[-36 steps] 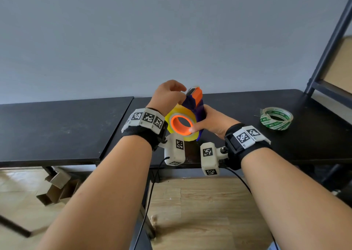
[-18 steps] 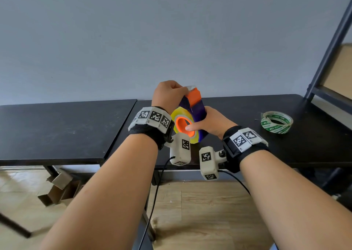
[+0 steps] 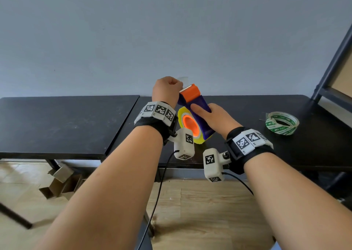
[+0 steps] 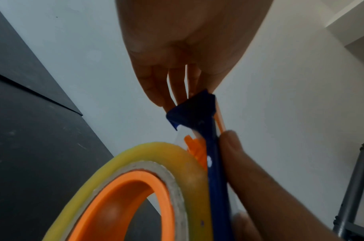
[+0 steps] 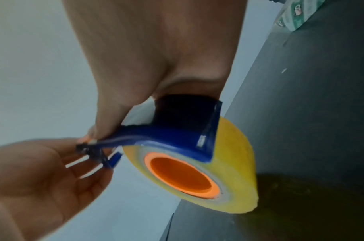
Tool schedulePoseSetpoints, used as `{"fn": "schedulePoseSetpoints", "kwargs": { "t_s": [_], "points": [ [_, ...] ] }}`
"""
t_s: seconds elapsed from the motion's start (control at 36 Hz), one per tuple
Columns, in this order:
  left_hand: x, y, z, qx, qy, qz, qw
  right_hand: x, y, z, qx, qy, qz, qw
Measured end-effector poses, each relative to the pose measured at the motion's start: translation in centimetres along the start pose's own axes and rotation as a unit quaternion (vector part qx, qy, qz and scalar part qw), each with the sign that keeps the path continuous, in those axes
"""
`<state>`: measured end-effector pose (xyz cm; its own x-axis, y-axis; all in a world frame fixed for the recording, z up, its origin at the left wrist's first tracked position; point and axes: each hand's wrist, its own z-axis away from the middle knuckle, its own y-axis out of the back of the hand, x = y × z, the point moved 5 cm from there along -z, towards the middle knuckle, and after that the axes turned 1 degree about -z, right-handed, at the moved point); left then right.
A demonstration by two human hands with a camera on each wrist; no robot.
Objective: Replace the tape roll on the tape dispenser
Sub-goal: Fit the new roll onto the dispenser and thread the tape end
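A blue tape dispenser [image 3: 202,107] with an orange cutter head [image 3: 190,93] is held above the black table [image 3: 238,150]. A yellow tape roll [image 3: 182,114] sits on its orange hub [image 3: 189,124]. My right hand [image 3: 215,116] grips the dispenser's blue body [image 5: 176,130], thumb along its side. My left hand [image 3: 167,90] is at the cutter end and pinches the clear tape end [image 3: 183,79] pulled up past the blade. In the left wrist view the left fingers [image 4: 156,86] meet at the dispenser's tip [image 4: 193,107], above the roll [image 4: 156,151].
A green and white tape roll [image 3: 282,123] lies on the table to the right. A dark shelf frame [image 3: 331,65] stands at the far right. A second black table [image 3: 57,124] is on the left, with cardboard boxes [image 3: 59,183] on the wooden floor below.
The dispenser has been tilted so its cutter head points up and away. My left hand moved from the roll's top to the cutter end and drew the tape end up.
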<state>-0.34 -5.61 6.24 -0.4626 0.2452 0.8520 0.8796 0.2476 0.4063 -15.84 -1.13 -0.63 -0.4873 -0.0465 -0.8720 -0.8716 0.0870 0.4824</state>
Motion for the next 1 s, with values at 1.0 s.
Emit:
{"fn": "schedulePoseSetpoints", "kwargs": {
  "t_s": [1.0],
  "points": [
    [-0.9,-0.2,0.6,-0.023,-0.017,0.048,0.998,-0.2,0.7,0.1,0.050,-0.092,-0.031,0.994]
  ]
}}
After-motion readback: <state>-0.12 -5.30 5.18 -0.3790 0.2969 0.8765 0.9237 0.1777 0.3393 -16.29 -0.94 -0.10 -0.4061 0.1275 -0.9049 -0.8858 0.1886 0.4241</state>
